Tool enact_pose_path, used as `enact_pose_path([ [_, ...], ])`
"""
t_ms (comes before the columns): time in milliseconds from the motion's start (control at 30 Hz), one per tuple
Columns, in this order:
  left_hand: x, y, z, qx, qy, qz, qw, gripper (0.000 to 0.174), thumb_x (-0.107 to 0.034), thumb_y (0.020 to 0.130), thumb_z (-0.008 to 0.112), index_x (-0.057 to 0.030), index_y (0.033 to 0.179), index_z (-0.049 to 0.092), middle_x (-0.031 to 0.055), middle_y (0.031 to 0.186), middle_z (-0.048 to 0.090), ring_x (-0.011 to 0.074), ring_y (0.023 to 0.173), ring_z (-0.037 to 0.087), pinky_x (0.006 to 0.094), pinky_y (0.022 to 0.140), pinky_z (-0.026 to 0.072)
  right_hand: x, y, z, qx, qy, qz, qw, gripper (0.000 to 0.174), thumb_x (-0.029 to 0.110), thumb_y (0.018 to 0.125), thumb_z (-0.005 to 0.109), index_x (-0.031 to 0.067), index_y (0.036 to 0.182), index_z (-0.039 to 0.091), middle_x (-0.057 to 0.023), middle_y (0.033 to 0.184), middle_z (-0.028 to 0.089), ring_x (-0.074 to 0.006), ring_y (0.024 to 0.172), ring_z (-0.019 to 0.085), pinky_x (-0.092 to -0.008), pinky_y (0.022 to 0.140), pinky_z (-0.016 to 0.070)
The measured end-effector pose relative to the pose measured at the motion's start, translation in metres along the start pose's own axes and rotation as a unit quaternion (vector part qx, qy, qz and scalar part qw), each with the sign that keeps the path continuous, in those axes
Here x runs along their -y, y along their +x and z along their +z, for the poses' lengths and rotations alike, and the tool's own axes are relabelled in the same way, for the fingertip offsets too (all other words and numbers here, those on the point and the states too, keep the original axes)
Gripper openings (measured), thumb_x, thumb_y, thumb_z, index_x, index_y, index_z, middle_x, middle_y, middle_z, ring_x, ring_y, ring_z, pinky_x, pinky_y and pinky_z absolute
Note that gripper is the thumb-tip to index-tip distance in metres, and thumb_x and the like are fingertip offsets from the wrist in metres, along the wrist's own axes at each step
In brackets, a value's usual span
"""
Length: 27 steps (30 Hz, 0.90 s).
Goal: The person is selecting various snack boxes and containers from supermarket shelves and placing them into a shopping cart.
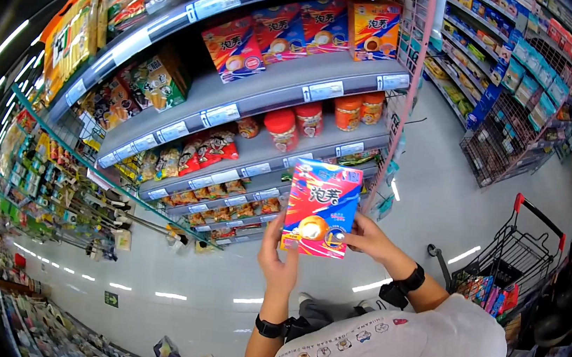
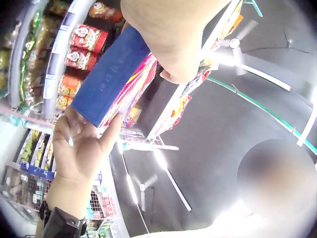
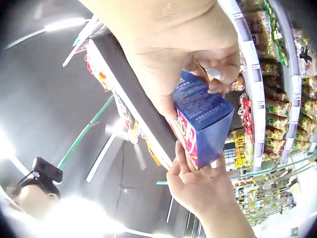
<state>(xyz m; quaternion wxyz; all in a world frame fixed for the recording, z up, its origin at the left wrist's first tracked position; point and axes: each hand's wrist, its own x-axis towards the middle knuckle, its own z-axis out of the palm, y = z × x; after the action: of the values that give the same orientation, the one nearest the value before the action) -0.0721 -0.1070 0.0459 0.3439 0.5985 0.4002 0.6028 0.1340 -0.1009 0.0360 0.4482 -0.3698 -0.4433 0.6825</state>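
Observation:
A red-and-blue cream puff box (image 1: 322,211) is held upright between both hands in front of the shelves, its printed front facing the head view. My left hand (image 1: 278,259) grips its lower left edge, thumb over the front. On the opposite edge, my right hand (image 1: 372,239) holds the lower right corner with the thumb lying across the front. The left wrist view shows a plain blue side of the box (image 2: 111,79). Small white print covers the blue side in the right wrist view, where the right fingers (image 3: 218,74) curl over the box. Part of each hand is hidden behind it.
Similar boxes (image 1: 321,27) line the upper shelf (image 1: 283,79), with red-lidded jars (image 1: 281,130) and bagged snacks (image 1: 208,148) below. A black shopping cart (image 1: 514,247) with packages stands at the right. Across the aisle is another wire rack (image 1: 510,126).

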Motion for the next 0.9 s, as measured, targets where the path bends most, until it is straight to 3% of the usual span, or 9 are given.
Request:
enact_pose_path([
  [167,0.010,0.030,-0.042,-0.030,-0.045,0.055,0.997,0.047,-0.008,0.085,0.055,0.0078,0.127,0.041,0.0215,0.127,0.049,0.0278,0.118,0.049,0.0380,0.099,0.0361,0.012,0.042,0.037,0.023,-0.072,-0.061,0.995,0.061,0.012,0.080,0.067,0.0055,0.131,0.035,-0.0040,0.108,0.057,-0.0047,0.079,0.054,-0.0186,0.058,0.0420],
  [267,0.019,0.047,-0.054,-0.017,-0.043,0.077,0.996,0.048,-0.011,0.084,0.056,0.0088,0.125,0.043,0.0229,0.126,0.049,0.0293,0.117,0.048,0.0389,0.100,0.0350,0.008,0.056,0.041,0.008,-0.073,-0.090,0.993,0.063,0.017,0.078,0.071,0.0068,0.130,0.036,-0.0041,0.104,0.058,-0.0078,0.077,0.054,-0.0210,0.056,0.0434],
  [400,0.027,0.065,-0.055,0.008,-0.028,0.095,0.995,0.049,-0.013,0.080,0.055,0.0096,0.123,0.044,0.0233,0.125,0.050,0.0300,0.117,0.049,0.0391,0.101,0.0342,0.001,0.069,0.041,-0.025,-0.045,-0.154,0.987,0.065,0.007,0.077,0.068,0.0070,0.132,0.034,-0.0057,0.111,0.056,-0.0107,0.092,0.057,-0.0238,0.067,0.0482],
  [500,0.036,0.084,-0.041,0.021,-0.034,0.116,0.992,0.056,-0.006,0.071,0.050,0.0096,0.124,0.043,0.0237,0.125,0.049,0.0317,0.117,0.048,0.0400,0.102,0.0331,0.007,0.079,0.026,-0.084,-0.125,-0.183,0.972,0.057,0.006,0.076,0.068,0.0058,0.127,0.041,-0.0055,0.110,0.058,-0.0105,0.094,0.058,-0.0247,0.072,0.0488],
  [600,0.045,0.106,-0.018,0.024,-0.010,0.167,0.986,0.060,-0.005,0.069,0.050,0.0095,0.126,0.041,0.0236,0.125,0.050,0.0335,0.117,0.048,0.0402,0.102,0.0331,0.038,0.083,0.009,-0.136,-0.321,-0.131,0.928,0.050,0.006,0.075,0.068,0.0035,0.121,0.048,-0.0082,0.116,0.058,-0.0126,0.099,0.058,-0.0280,0.080,0.0483],
  [633,0.052,0.112,-0.011,0.025,0.005,0.178,0.984,0.061,-0.006,0.069,0.051,0.0094,0.127,0.040,0.0248,0.126,0.048,0.0357,0.119,0.046,0.0416,0.101,0.0335,0.044,0.094,0.006,-0.155,-0.304,-0.294,0.893,0.054,0.007,0.072,0.069,0.0026,0.122,0.048,-0.0119,0.123,0.054,-0.0170,0.103,0.058,-0.0308,0.085,0.0463],
  [733,0.064,0.134,0.016,0.021,0.034,0.206,0.978,0.062,-0.008,0.070,0.053,0.0095,0.128,0.038,0.0266,0.129,0.045,0.0382,0.120,0.044,0.0439,0.101,0.0334,0.074,0.114,-0.019,-0.180,-0.317,-0.321,0.874,0.064,0.011,0.071,0.071,0.0038,0.128,0.044,-0.0147,0.130,0.050,-0.0247,0.109,0.056,-0.0346,0.090,0.0440],
  [767,0.070,0.144,0.024,0.025,0.051,0.230,0.971,0.064,-0.011,0.071,0.054,0.0099,0.129,0.036,0.0280,0.130,0.042,0.0406,0.119,0.044,0.0452,0.100,0.0328,0.082,0.123,-0.029,-0.167,-0.346,-0.369,0.846,0.077,0.014,0.069,0.073,0.0060,0.136,0.036,-0.0146,0.130,0.049,-0.0290,0.112,0.053,-0.0358,0.091,0.0429],
  [900,0.071,0.190,0.059,0.010,0.108,0.307,0.946,0.060,-0.014,0.072,0.056,0.0080,0.125,0.041,0.0272,0.125,0.047,0.0389,0.114,0.048,0.0446,0.098,0.0351,0.111,0.161,-0.078,-0.168,-0.333,-0.424,0.825,0.082,0.017,0.069,0.074,0.0066,0.138,0.031,-0.0136,0.131,0.048,-0.0295,0.112,0.050,-0.0355,0.091,0.0419],
])
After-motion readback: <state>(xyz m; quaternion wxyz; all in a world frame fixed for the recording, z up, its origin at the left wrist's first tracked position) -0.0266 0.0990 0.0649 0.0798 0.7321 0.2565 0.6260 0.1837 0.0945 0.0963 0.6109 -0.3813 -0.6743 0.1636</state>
